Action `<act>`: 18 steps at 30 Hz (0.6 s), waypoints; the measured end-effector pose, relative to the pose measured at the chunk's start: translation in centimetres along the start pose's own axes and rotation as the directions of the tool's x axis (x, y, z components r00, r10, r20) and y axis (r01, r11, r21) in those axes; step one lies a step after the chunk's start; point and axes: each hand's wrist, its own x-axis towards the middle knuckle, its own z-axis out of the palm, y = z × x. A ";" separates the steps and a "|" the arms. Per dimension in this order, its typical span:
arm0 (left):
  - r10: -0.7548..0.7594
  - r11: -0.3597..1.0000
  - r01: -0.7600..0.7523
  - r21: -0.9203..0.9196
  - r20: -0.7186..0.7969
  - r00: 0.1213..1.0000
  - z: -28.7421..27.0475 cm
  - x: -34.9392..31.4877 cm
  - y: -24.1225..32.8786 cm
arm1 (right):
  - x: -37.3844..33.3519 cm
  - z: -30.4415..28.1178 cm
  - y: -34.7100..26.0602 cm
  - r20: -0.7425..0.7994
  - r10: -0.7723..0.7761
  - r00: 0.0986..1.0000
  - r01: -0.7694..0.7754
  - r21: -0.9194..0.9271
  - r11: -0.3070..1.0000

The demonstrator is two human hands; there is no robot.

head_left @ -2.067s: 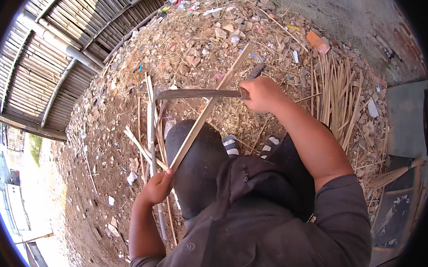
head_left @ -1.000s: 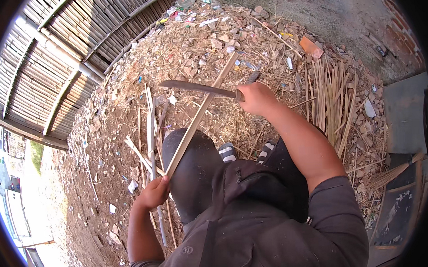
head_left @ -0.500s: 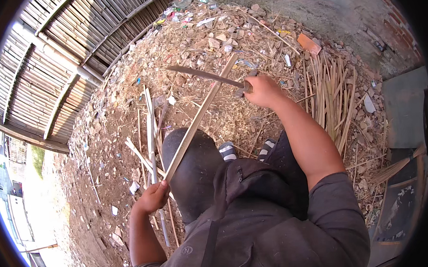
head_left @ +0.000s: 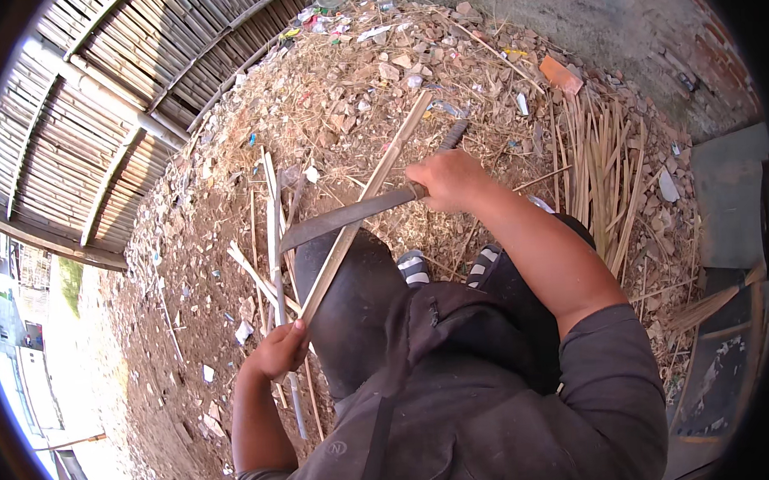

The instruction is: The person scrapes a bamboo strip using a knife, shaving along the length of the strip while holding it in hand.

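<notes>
My left hand [head_left: 279, 349] is closed around the lower end of a long pale bamboo strip [head_left: 391, 158]. The strip slants up and to the right, passing over my left knee. In my right hand [head_left: 452, 181] is a machete [head_left: 345, 219], gripped by its dark handle, whose end sticks out beyond the fist. Its broad blade points left and lies across the middle of the strip, just above the knee. Beside my left leg, more pale strips and thin poles [head_left: 273, 232] lie on the ground, partly hidden by the hand and leg.
A heap of split bamboo strips [head_left: 600, 166] lies to the right on rubble-strewn ground. A brick piece [head_left: 560, 75] sits near the far wall [head_left: 564, 18]. On the left stands a bamboo fence [head_left: 87, 107]. Straw, stones and litter cover the ground around my sandalled feet.
My right hand has come down and slightly left. The machete blade has slid down along the bamboo strip from its upper part toward my knee. My left hand keeps its hold.
</notes>
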 end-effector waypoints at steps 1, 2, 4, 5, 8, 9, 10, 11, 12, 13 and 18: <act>0.027 1.000 -0.027 0.007 0.004 1.000 -0.4 0.6 0.2 | 0.4 1.3 1.4 0.005 -0.002 1.000 0.002 0.002 1.000; 0.011 1.000 -0.012 0.028 0.008 1.000 0.1 0.2 0.2 | 0.2 3.2 3.7 -0.053 0.234 0.971 -0.221 0.187 0.957; 0.032 0.998 -0.032 0.055 -0.011 0.999 -0.1 1.0 1.6 | 0.6 2.4 6.0 -0.026 0.513 0.858 -0.470 0.362 0.805; -0.014 0.999 0.014 0.035 -0.026 1.000 0.0 0.6 1.5 | 0.5 2.0 5.8 -0.030 0.509 0.860 -0.465 0.362 0.808; -0.035 0.999 0.035 -0.029 -0.012 0.999 -0.1 0.6 0.7 | 0.1 0.8 4.4 -0.074 0.468 0.881 -0.416 0.351 0.839; -0.016 0.998 0.016 -0.068 0.008 1.000 -0.1 0.4 0.6 | -0.1 0.5 3.0 -0.139 0.341 0.930 -0.294 0.276 0.915; -0.023 0.998 0.023 -0.063 0.005 1.000 0.0 0.0 0.6 | -0.2 0.5 2.0 -0.192 0.203 0.960 -0.167 0.191 0.967; -0.011 0.999 0.011 -0.049 -0.001 1.000 0.2 0.0 0.8 | -0.2 0.6 1.9 -0.189 0.205 0.960 -0.170 0.188 0.967; -0.001 0.999 0.000 -0.036 -0.008 1.000 0.4 0.0 0.9 | -0.1 0.8 1.8 -0.216 0.073 0.974 -0.053 0.099 0.994; -0.002 0.999 0.002 -0.039 -0.006 1.000 0.6 0.1 1.0 | -0.1 1.2 1.8 -0.232 -0.063 0.971 0.066 0.007 0.998; -0.006 1.000 0.006 -0.002 -0.055 0.998 0.2 -0.2 1.9 | 0.3 2.5 8.8 -0.105 0.614 0.782 -0.507 0.465 0.726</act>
